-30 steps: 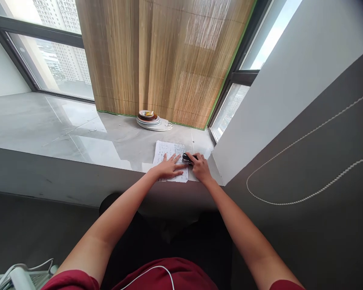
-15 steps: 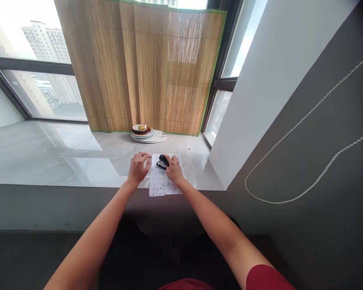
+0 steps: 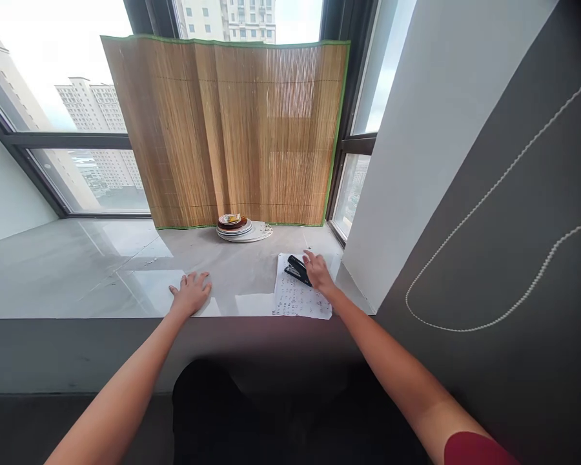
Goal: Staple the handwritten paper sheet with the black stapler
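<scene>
At ledge edge [image 3: 242, 314], paper [image 3: 294, 301] under stapler [image 3: 297, 271]

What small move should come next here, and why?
Probably draw the right hand clear of the black stapler: it lies on the handwritten sheet, that hand looks loose at one end, and the left hand is apart, on the windowsill.

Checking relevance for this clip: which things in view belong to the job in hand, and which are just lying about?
In use:
- black stapler, at the right hand
- written-on paper, beneath the stapler

Just there:
- stacked plates
- hanging bamboo blind
- beaded cord
</scene>
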`<state>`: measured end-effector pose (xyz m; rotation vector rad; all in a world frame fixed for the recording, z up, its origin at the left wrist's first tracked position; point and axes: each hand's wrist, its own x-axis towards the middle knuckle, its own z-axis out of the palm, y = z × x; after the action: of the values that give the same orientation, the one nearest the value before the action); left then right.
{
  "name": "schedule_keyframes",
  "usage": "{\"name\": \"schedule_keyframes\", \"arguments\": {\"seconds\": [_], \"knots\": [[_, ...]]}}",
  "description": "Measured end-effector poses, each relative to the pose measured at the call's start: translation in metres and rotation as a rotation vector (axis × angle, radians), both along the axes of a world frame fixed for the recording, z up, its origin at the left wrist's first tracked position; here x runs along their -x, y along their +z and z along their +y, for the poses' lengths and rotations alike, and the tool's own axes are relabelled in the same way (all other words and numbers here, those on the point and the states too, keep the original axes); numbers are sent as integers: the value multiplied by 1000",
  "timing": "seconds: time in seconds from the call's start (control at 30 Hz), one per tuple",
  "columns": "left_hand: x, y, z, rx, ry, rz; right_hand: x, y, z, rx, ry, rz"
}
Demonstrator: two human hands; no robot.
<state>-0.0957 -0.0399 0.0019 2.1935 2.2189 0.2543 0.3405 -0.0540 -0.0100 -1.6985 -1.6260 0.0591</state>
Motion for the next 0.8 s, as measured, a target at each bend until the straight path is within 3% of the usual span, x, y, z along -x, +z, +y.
{"name": "schedule_keyframes", "arguments": {"seconds": [0.1,0.27,0.37,0.47,0.6,0.8], "knots": [[3,-1,1,-3,1,-6,-13,11,28,65,-101,-94],[5,-4,0,21,-4,-26,-6,16,75,247,-54,-208],[4,-5,0,17,-5,-37,4,12,89,421,-46,-263],[3,-4,0,13,-10,-47,23,10,95,467,-3,-298],[3,-7,1,0,-14,-67,79,8,109,449,157,-364],[13,-11,5,-59,5,-192,206,3,142,392,369,-379]]}}
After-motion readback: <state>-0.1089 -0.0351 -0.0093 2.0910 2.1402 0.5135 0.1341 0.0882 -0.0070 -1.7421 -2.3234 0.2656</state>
